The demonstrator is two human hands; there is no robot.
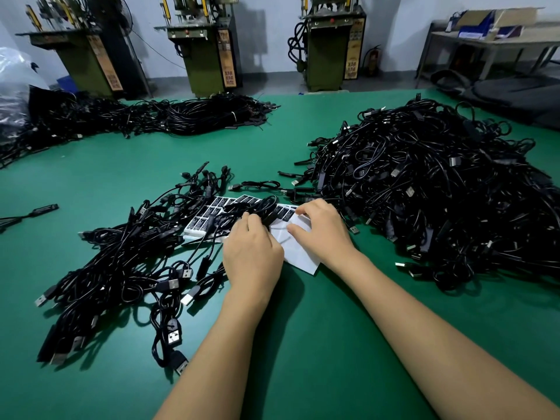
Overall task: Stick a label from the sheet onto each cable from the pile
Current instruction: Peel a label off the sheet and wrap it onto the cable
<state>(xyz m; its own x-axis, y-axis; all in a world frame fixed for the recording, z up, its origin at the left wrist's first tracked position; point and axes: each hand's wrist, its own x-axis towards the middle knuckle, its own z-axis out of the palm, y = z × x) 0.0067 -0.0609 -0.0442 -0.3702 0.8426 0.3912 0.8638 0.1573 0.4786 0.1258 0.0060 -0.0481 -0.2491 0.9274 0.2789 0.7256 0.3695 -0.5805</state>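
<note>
At the far left a lone black cable end (39,210) is lying on the green bench (303,344), well apart from the rest. Next comes a loose spread of black cables (121,262) with silver plugs, sprawling toward the near edge and running under the left hand. Behind it, along the far side of the bench, a long heap of cables (136,116) is stretching across, with a clear plastic bag (12,74) sitting at its left end.

In the middle the label sheet (212,216) is lying flat, carrying rows of black labels, partly covered by cable loops. The left hand (253,256) is resting over it with fingers curled, its grip pinching a cable (266,212) that is crossing the sheet. Just beside it the right hand (321,231) is curling its thumb and forefinger onto the white, emptied part of a sheet (298,250); whether this grip is pinching a label I cannot tell.

To the right the big pile of cables (439,192) is rising, its edge touching the right hand. Beyond the bench three green machines (206,56) are standing on the floor, and a grey table (491,47) is carrying cardboard boxes.
</note>
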